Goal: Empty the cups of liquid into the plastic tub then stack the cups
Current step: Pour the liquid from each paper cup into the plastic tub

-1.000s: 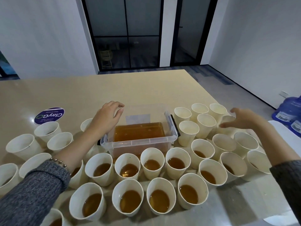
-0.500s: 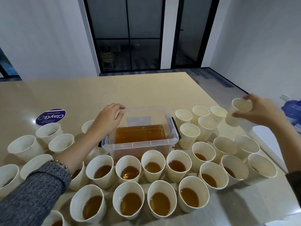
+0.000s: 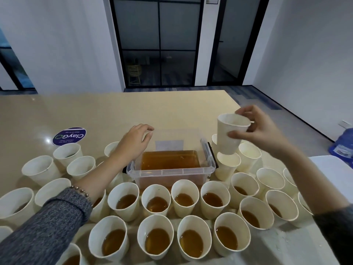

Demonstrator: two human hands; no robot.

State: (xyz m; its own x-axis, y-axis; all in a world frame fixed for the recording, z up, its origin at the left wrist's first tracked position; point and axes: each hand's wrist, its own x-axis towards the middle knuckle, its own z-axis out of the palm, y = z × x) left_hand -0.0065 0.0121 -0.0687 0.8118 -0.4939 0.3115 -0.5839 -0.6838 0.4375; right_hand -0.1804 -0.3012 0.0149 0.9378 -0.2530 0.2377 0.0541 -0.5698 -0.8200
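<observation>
The right hand (image 3: 257, 129) holds one paper cup (image 3: 230, 133) upright in the air, thumb on the near wall and fingers curled round the far side just under the rim. The cup hangs directly over an empty cup (image 3: 227, 166) that stands just beside the right end of the plastic tub (image 3: 172, 172), so this looks like the stacking step. The left hand (image 3: 133, 144) rests over the tub's far left corner, fingers loosely curled down on the rim; whether it truly clamps the rim cannot be told.

The held cup looks empty, so it should be very light, and its thin wall will buckle if squeezed. The stiffer rolled rim is the safest place for a grip. The full cups (image 3: 157, 240) along the tabletop's near edge will be heavier and quick to slosh, with walls possibly softened or slick from the brown liquid, and are best taken mid-wall.
</observation>
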